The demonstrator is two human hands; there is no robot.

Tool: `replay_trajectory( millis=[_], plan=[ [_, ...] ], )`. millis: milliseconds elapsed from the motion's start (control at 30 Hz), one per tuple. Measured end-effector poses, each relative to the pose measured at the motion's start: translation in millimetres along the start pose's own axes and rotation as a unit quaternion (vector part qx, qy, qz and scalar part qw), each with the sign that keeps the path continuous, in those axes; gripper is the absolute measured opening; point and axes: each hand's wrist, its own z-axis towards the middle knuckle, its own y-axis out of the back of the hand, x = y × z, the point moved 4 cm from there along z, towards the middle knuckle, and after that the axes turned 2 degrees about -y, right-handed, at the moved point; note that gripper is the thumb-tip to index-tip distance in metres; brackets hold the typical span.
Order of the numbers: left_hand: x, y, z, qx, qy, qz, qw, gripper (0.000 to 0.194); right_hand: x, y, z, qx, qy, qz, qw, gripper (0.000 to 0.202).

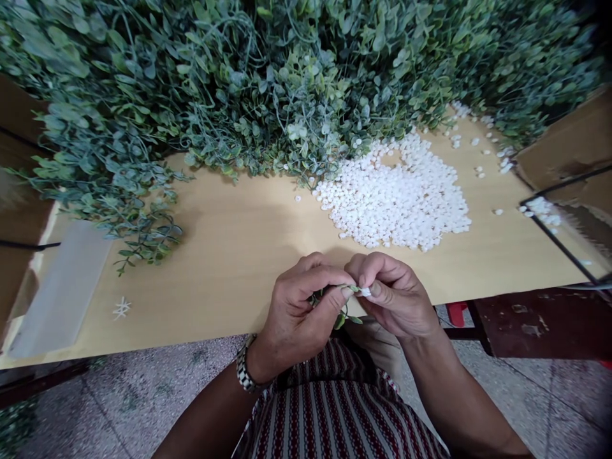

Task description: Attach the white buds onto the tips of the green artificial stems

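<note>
Near the table's front edge, my left hand (306, 309) pinches a small green sprig (352, 319) between thumb and forefinger, with some of its leaves hanging below. Close against it on the right, my right hand (396, 294) holds a small white piece (365, 292) at the sprig's tip. The fingertips of both hands nearly meet there. Beyond the hands lies a heap of small white pieces (396, 197). A large mass of green artificial foliage (268, 89) covers the back of the table (215, 255).
White star-shaped pieces (122, 308) and a pale translucent strip (64, 290) lie on the left. Cardboard (574, 153) with a black frame (557, 234) stands at the right edge. A dark red stool (545, 322) is below, at the right.
</note>
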Motion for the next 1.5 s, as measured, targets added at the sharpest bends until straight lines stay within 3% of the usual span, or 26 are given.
replay_trajectory(
  millis=[400, 600, 800, 900, 1033, 1267, 1500],
  plan=[
    [-4.8, 1.7, -0.5, 0.011, -0.049, 0.038, 0.998, 0.015, -1.5, 2.1, -4.8, 0.004, 0.001, -0.017, 1.000, 0.002],
    [1.4, -0.6, -4.2, -0.027, -0.043, 0.101, 0.994, 0.011, -0.5, 1.3, -7.5, -0.049, 0.026, -0.095, 0.994, 0.003],
    [4.1, -1.8, -2.5, -0.067, -0.031, 0.168, 0.983, 0.009, 6.2, -8.7, -13.5, -0.118, 0.103, -0.280, 0.947, 0.016],
    [4.1, -2.5, -2.0, -0.076, -0.033, 0.174, 0.981, 0.010, 6.0, -12.2, -17.9, -0.147, 0.137, -0.322, 0.925, 0.021],
    [4.6, -5.1, -4.5, -0.085, -0.047, 0.192, 0.977, 0.009, 0.4, -10.6, -22.1, -0.179, 0.118, -0.300, 0.930, 0.020],
    [1.5, -10.5, -7.6, -0.108, -0.088, 0.263, 0.955, 0.010, 0.7, -13.6, -23.3, -0.183, 0.103, -0.266, 0.941, 0.017],
    [7.7, -4.0, -7.3, -0.088, -0.039, 0.103, 0.990, 0.011, -7.2, -5.9, -20.1, -0.168, 0.041, -0.110, 0.979, 0.012]
  ],
)
